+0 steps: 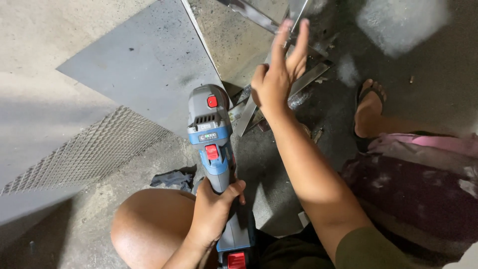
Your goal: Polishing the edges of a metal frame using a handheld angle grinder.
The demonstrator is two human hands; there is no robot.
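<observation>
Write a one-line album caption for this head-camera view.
Left hand grips a blue-grey angle grinder; right hand lifts above metal strips.

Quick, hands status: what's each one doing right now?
Left hand: closed around the body of the blue and grey angle grinder.
Right hand: open, fingers raised, holding nothing, over the metal strips on the floor.

A metal workshop: a bare concrete floor (45, 30) strewn with steel sheet (144, 65), expanded mesh (89, 152) and offcut strips (308, 77).
</observation>
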